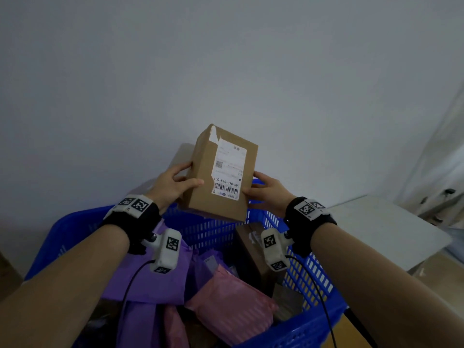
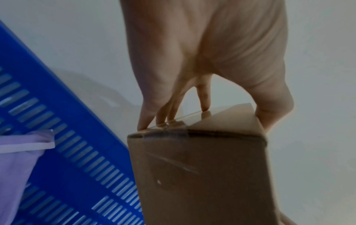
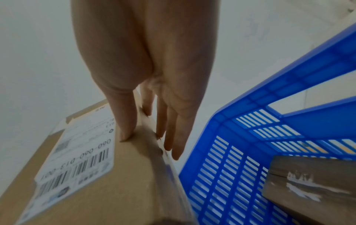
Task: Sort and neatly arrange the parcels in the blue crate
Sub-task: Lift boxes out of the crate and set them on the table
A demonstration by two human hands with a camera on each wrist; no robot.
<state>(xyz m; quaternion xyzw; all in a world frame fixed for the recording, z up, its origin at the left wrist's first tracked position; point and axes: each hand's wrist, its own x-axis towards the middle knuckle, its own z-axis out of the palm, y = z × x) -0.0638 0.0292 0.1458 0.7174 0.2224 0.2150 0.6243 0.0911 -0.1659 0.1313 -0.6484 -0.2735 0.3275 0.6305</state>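
A brown rectangular cardboard box (image 1: pixel 221 172), bearing a white shipping label (image 1: pixel 228 169) with a barcode on its upper face, is held in the air between my two hands, above the far rim of the blue slatted plastic crate (image 1: pixel 213 229). My left hand (image 1: pixel 173 184) grips the box's left side: thumb on the labelled face, fingertips (image 2: pixel 143 126) on the taped back edge. My right hand (image 1: pixel 266 189) pinches the box's right edge, thumb on the labelled face near the label, fingers (image 3: pixel 179 137) lying nearly straight along the side. Inside the crate, below the box, lie a purple plastic mailer bag (image 1: pixel 150 285), a pink striped padded mailer (image 1: pixel 231 310) and a second, darker brown cardboard box (image 1: pixel 251 249) standing against the right wall. Black wrist straps with white marker blocks (image 1: pixel 167 249) sit on both forearms. A pale wall (image 1: pixel 226 59) rises behind the crate, and a light grey tabletop (image 1: pixel 381 229) stands to the right.
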